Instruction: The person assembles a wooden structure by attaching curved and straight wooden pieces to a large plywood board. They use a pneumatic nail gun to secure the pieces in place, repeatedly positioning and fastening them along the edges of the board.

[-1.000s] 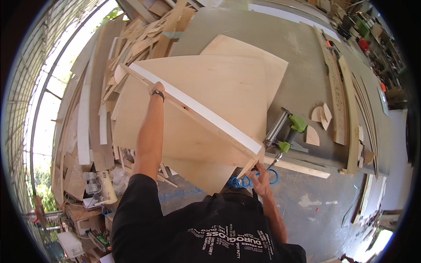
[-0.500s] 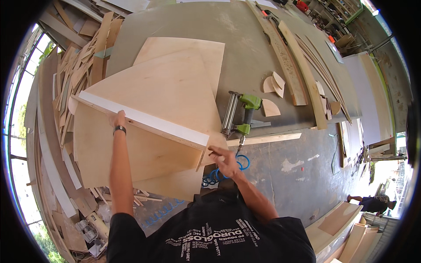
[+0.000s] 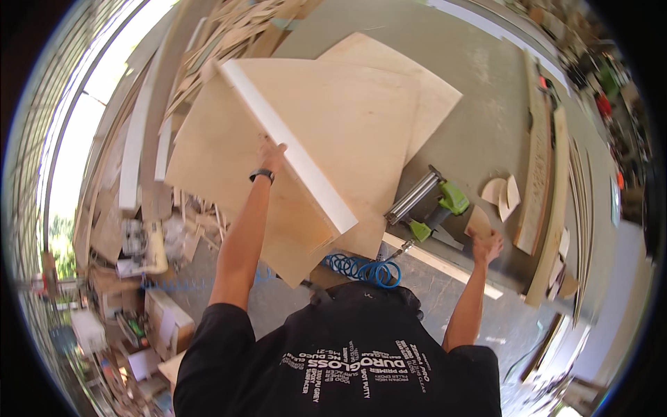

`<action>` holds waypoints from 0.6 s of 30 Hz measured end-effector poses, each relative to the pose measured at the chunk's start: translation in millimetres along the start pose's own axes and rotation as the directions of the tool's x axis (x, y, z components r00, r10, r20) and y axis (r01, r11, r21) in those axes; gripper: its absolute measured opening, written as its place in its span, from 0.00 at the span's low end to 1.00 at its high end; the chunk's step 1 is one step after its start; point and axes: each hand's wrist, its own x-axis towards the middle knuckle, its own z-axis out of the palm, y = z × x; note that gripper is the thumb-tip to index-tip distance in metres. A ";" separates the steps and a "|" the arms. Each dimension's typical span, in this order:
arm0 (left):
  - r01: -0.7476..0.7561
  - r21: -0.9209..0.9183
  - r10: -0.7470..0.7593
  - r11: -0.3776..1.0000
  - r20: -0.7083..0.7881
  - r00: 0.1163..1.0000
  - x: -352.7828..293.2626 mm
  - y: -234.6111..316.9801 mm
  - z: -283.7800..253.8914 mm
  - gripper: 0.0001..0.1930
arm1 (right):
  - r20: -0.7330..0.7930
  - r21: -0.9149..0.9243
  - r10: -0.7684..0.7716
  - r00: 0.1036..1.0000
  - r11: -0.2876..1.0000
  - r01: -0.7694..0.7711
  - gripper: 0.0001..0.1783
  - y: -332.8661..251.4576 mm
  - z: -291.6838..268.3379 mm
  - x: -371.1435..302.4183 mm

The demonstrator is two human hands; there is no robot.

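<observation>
My left hand (image 3: 272,153), a dark band on its wrist, is closed on the near edge of a long white-faced strip of board (image 3: 295,149). The strip lies slantwise across large pale plywood sheets (image 3: 354,104) on the worktable. Out to the right, my right hand (image 3: 488,246) grips the near end of a small round-edged plywood piece (image 3: 478,219); its fingers are partly hidden. Between my hands a green nail gun (image 3: 445,206) lies on its side at the table edge, hose fitting toward me. Beyond my right hand lie several similar rounded pieces (image 3: 501,194).
A coiled blue air hose (image 3: 361,269) hangs below the nail gun. Long wooden boards (image 3: 533,160) lie at the right of the table. Wood offcuts (image 3: 233,31) are piled at the far left. A pale batten (image 3: 445,263) runs along the near table edge.
My right hand has left the strip's near end, reached right past the nail gun and taken hold of a rounded plywood piece. The view has turned; my left hand stays on the strip.
</observation>
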 end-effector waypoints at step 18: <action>-0.372 -0.266 0.455 0.889 0.433 0.778 -214.7 178.9 -98.5 0.24 | 0.070 0.984 -0.955 0.288 0.113 0.135 0.20 -358.9 -116.2 -148.9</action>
